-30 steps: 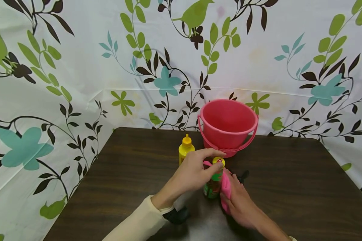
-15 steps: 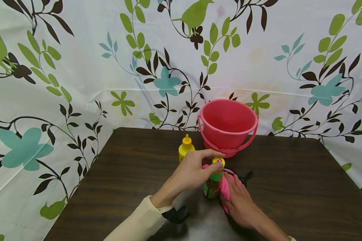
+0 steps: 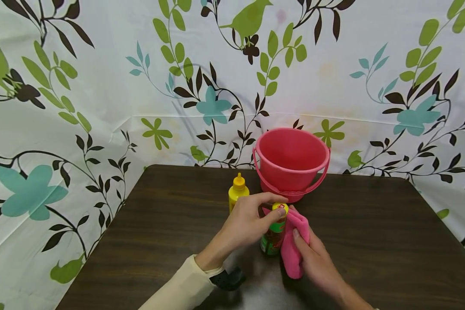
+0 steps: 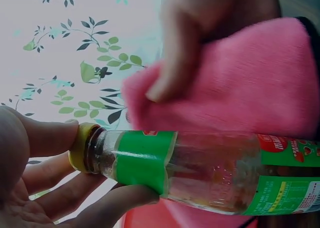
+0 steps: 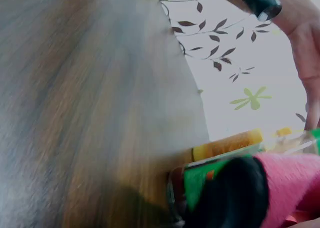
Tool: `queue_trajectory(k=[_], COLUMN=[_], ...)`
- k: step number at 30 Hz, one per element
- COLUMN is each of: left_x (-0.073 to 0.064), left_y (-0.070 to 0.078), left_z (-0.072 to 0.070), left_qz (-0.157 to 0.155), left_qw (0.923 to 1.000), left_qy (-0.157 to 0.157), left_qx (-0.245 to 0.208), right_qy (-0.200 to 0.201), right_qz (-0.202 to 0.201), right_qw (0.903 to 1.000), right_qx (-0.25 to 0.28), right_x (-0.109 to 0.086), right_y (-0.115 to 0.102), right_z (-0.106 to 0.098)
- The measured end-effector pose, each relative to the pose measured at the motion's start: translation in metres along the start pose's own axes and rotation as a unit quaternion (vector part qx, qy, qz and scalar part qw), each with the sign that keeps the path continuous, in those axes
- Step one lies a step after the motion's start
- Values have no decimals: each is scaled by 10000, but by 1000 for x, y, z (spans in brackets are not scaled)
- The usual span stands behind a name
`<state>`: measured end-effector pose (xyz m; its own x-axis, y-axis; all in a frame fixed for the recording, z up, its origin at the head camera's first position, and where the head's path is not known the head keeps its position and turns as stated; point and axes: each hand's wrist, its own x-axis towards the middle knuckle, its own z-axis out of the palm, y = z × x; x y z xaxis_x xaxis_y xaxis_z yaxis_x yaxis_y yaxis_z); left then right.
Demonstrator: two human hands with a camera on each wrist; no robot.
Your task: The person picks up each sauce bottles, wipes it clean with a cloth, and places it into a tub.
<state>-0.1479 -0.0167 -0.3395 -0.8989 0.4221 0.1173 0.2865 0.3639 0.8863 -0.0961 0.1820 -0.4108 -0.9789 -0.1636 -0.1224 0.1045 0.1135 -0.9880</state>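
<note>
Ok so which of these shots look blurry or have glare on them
Head view: mostly crisp, with a pale sheen on the near part of the table; left wrist view: the right hand looks soft, the glass bottle is clearer, and the patterned sheet looks washed out; right wrist view: the table is streaky under a hazy glare, and the cloth is soft.

Head view evenly lit, mostly sharp; grey sheen on bench (image 3: 261,286), soft shadow beside pink cloth (image 3: 293,247). Left wrist view dim, hazy; glass bottle (image 4: 200,175) glints. Right wrist view blurred, pale glare across bench.
</note>
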Motion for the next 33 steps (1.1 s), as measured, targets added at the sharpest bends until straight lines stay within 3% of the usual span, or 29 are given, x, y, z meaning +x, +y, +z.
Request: queue_trajectory(k=[4, 11, 16, 22, 29, 33], left_x=[0, 1, 3, 1, -2, -1], left_y=[-2, -5, -5, -7, -7, -6], left_z=[2, 8, 12, 14, 11, 11], left_qz=[98, 483, 545, 604, 510, 504], left_qw=[9998, 9976, 9960, 9939, 9938, 9950], left_qy=[133, 490, 711, 917, 980, 858], left_qx=[-74, -52, -26, 122, 85, -5], right_qy=[245, 894, 780, 137, -580, -131], right_qz=[-583, -1525, -2035, -2249, -2401, -1742], right_qw=[9974, 9827, 9737, 9709, 9607, 9824], right_qx=[347, 547, 665, 813, 1266, 661], right_x=[-6, -15, -16, -12, 0, 3], right_y=[-8, -14, -11, -7, -9, -16], right_z=[4, 10, 12, 13, 17, 18])
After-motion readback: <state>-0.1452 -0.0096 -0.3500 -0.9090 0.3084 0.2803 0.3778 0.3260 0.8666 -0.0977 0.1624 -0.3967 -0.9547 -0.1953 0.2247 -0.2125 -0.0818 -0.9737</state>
